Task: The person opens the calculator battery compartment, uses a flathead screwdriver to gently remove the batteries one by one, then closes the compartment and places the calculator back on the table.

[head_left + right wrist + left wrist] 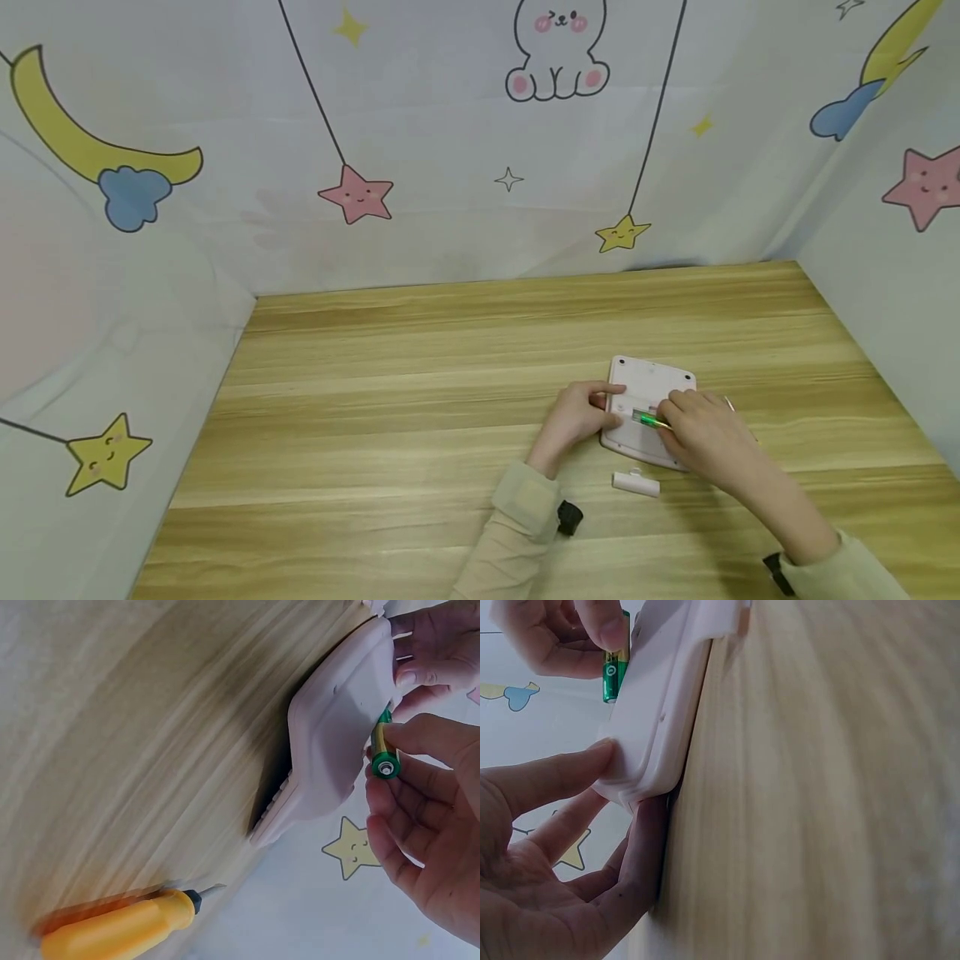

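A pale pink calculator [652,379] lies face down on the table, its battery compartment uncovered. My left hand [576,414] grips its left edge, with the thumb on the back and fingers at the side and under the rim, as the left wrist view shows. Between thumb and fingers my right hand [705,433] pinches a green and gold battery [386,750]. The battery is tilted, one end at the compartment in the head view. A small pale battery cover [636,483] with a tab lies just in front of the calculator.
A screwdriver with a yellow handle [120,930] lies on the wooden table [375,417] to the right of the calculator, mostly hidden behind my right hand in the head view. White cloth walls [450,125] with printed stars enclose the table's back and sides.
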`<action>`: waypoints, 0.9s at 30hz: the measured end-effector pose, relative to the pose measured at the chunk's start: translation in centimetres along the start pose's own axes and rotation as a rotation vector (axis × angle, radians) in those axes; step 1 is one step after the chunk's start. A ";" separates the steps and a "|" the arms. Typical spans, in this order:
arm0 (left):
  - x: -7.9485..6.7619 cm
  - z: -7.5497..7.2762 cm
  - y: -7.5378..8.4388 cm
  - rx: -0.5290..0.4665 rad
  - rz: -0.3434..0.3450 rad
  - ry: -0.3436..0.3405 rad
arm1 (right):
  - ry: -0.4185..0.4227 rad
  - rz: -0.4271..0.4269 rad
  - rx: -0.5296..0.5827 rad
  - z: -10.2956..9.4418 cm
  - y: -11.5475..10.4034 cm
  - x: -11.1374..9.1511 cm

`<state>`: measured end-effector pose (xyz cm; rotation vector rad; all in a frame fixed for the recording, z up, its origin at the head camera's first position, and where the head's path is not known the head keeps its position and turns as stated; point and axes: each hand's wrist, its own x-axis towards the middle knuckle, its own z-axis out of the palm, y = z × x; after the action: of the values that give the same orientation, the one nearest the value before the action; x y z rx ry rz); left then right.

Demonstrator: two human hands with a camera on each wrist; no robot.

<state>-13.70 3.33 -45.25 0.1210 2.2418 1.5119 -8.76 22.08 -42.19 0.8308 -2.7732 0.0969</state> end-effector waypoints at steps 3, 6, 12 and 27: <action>0.0 -0.1 0.1 0.015 0.009 0.000 | 0.011 0.022 0.023 0.0 0.0 -0.2; 0.0 -0.1 0.0 0.020 0.014 -0.004 | 0.031 0.038 0.062 0.0 0.0 -0.5; 0.1 0.0 -0.1 0.021 0.008 -0.004 | 0.052 0.053 0.100 0.1 0.2 -1.3; 0.1 0.1 -0.1 0.005 -0.003 -0.006 | 0.080 0.061 0.131 -0.1 0.5 -2.8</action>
<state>-13.78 3.42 -45.39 0.1229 2.2401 1.5027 -6.71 24.00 -42.82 0.7550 -2.7411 0.3193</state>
